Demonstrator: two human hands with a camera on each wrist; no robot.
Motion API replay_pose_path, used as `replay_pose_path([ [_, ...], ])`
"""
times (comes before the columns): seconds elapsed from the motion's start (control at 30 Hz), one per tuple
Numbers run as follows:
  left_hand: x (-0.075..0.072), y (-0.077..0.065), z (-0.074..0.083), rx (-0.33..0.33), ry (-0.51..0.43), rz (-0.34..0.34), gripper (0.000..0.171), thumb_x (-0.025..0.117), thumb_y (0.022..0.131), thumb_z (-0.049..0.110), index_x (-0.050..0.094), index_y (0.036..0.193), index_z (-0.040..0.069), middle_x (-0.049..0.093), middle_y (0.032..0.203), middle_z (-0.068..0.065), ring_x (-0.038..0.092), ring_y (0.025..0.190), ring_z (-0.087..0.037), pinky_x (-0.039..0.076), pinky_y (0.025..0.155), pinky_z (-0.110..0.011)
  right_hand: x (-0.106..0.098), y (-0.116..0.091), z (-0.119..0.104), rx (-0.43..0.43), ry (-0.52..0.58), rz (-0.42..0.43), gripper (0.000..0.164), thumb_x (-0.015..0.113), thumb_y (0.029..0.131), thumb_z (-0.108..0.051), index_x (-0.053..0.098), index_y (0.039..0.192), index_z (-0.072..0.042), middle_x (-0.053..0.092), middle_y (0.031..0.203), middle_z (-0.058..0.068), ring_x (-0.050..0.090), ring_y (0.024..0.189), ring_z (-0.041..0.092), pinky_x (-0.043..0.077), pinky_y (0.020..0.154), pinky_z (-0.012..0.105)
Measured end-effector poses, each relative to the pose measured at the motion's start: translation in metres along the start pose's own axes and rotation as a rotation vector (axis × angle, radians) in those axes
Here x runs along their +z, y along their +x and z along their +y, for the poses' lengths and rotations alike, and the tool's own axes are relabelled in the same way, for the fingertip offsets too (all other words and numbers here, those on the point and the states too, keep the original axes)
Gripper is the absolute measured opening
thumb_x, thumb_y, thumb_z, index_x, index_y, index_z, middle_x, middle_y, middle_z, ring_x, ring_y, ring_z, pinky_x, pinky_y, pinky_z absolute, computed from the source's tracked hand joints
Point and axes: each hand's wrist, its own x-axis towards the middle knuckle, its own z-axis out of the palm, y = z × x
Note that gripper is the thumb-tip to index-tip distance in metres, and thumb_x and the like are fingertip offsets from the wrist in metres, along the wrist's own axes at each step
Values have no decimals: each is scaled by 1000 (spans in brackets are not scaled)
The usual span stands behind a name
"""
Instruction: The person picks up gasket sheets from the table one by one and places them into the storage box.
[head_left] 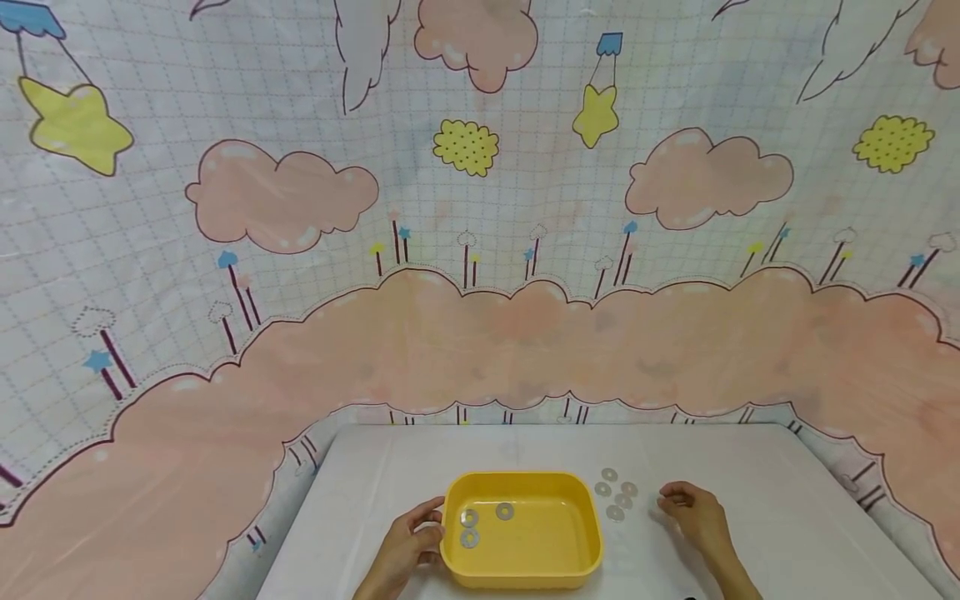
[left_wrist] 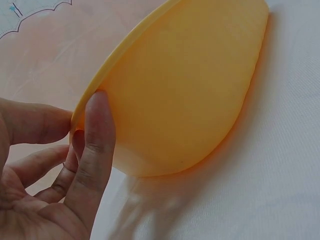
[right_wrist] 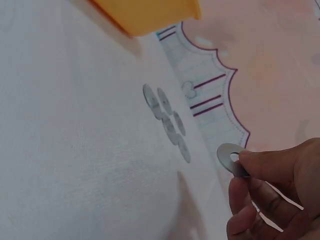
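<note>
Steadying the tray from its side, the left hand (head_left: 405,542) sits furthest left, its fingers clamped at the rim and outer wall. In the left wrist view one fingertip presses just under the lip while another meets the edge, a grip that probably serves to stop the light-looking tray from sliding and leaves its open top unobstructed.

Next comes the yellow plastic tray (head_left: 540,550), resting on the white bench (head_left: 810,517) with its opening upward. Three flat grey ring washers (head_left: 469,545) lie inside, gathered toward the left part of the floor: two close together near the left wall, the third a little to their right. The raised walls likely keep them from straying.

Just beside the tray's right wall, a loose cluster of at least five more washers (head_left: 616,517) lies flat on the bench, some overlapping, within easy reach of the other hand.

Furthest right, the right hand (head_left: 697,518) is raised above the bench, thumb and fingers together on a single washer (right_wrist: 225,156). They pinch it by one side, so most of the ring and part of its hole stay exposed.
</note>
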Motion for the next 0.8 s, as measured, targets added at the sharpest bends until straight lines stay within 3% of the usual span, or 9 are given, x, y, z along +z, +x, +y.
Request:
replay_pose_path([
  [0.2, 1, 0, 0, -15, 2, 13, 65, 60, 87, 6, 39, 147, -4, 52, 114, -11, 60, 73, -10, 59, 65, -29, -3, -2, -10, 54, 111, -46, 28, 66, 91, -17, 66, 112, 1, 70, 91, 3, 61, 76, 15, 49, 58, 23],
  [0.57, 1, -2, 0, -24, 8, 10, 64, 59, 88, 6, 38, 147, -3, 50, 115, -12, 60, 73, -12, 59, 64, -29, -6, -11, -28, 64, 273, -56, 35, 70, 90, -17, 64, 113, 7, 70, 99, 9, 65, 81, 13, 57, 70, 19],
  [0.8, 1, -4, 0, -27, 8, 13, 65, 60, 87, 6, 39, 147, -3, 51, 114, -10, 60, 71, -11, 59, 64, -29, -6, -18, -42, 58, 345, -57, 34, 67, 90, -8, 63, 120, 9, 69, 102, 10, 67, 81, 10, 59, 73, 19],
])
